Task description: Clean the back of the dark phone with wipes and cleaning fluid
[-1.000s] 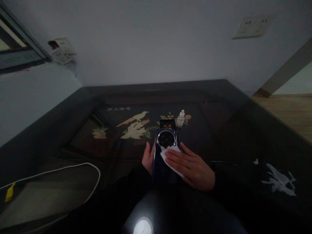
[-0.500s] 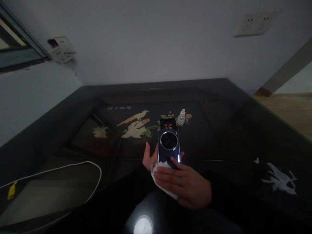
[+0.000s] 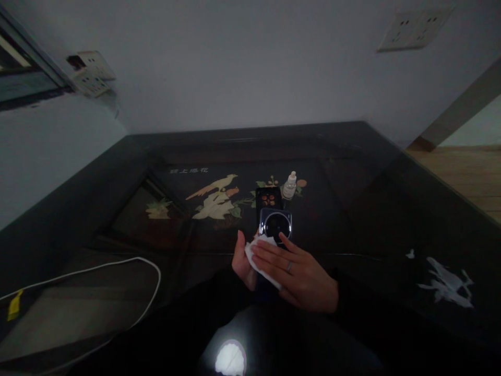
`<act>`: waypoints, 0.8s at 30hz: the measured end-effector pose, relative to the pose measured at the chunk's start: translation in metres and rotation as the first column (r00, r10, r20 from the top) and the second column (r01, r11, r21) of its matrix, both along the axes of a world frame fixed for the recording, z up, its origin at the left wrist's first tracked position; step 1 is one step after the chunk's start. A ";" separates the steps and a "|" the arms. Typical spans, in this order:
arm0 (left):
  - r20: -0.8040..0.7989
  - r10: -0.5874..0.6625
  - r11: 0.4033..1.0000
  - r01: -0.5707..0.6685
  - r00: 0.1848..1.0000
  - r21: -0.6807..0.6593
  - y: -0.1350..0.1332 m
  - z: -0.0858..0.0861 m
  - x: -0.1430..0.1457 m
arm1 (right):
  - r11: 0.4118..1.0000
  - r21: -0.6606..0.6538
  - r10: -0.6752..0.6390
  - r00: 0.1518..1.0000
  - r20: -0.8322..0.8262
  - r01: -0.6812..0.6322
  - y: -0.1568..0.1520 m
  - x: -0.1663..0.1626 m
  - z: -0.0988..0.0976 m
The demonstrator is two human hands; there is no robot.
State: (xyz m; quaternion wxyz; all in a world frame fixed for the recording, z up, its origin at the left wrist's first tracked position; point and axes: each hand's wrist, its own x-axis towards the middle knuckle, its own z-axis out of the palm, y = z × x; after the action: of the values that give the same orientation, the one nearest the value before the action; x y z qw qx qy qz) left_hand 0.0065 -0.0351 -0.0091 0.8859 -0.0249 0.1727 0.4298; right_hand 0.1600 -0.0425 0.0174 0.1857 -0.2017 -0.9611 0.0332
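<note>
A dark blue smartphone (image 3: 277, 225) with a large round camera ring lies back side up in my left hand (image 3: 243, 262). My left thumb points upward beside it, and the other fingers are mostly hidden beneath the phone. Pressed on the phone's back is a folded white tissue (image 3: 261, 256), held under the fingers of my right hand (image 3: 299, 277), which wears a ring. Just beyond the phone, a black phone case (image 3: 268, 198) with round camera cutouts rests on the dark table. A small white-capped dropper bottle (image 3: 289, 187) stands upright beside the case.
The glossy dark table (image 3: 336, 156) bears a bird and flower picture. Crumpled white scraps (image 3: 448, 284) lie at the right. A white cable (image 3: 136, 259) with a yellow tag (image 3: 14, 305) curves along the left. Wall sockets (image 3: 415, 28) are above.
My right hand has slid the tissue up the phone's back, close to the camera ring. The phone is tilted slightly differently, and the view has shifted a little.
</note>
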 end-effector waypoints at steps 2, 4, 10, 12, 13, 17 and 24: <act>0.079 -0.020 0.995 0.028 0.997 -0.098 -0.001 0.004 0.000 | 0.999 -0.024 -0.040 0.999 -0.014 0.040 0.001 0.000 -0.001; 0.080 -0.011 0.992 0.021 0.997 -0.121 -0.001 0.006 0.000 | 0.999 -0.052 -0.011 1.000 -0.018 0.010 0.001 0.000 -0.002; -0.092 0.007 0.989 0.007 0.996 0.149 0.004 -0.001 -0.004 | 0.972 -0.093 0.219 0.975 0.038 -0.215 -0.010 -0.001 -0.002; -0.104 0.009 0.981 0.012 0.995 0.195 0.007 -0.005 -0.005 | 0.959 -0.075 0.279 0.958 0.065 -0.274 -0.010 0.001 -0.003; -0.105 0.023 0.978 -0.001 0.994 0.208 0.008 -0.007 -0.006 | 0.953 -0.063 0.299 0.951 0.078 -0.295 -0.009 0.004 -0.004; -0.078 0.063 0.970 -0.042 0.995 0.239 0.013 -0.011 -0.007 | 0.942 0.013 0.335 0.940 0.058 -0.336 0.001 0.020 -0.009; -0.023 0.085 0.948 -0.074 0.996 0.311 0.013 -0.009 -0.007 | 0.943 0.092 0.328 0.941 -0.086 -0.320 0.007 0.041 -0.011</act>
State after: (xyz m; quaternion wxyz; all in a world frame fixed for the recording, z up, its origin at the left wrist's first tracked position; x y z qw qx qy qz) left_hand -0.0008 -0.0223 -0.0182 0.8575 0.1152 0.1182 0.4872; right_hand 0.2006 -0.0351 0.0067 0.2333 -0.0316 -0.9712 0.0363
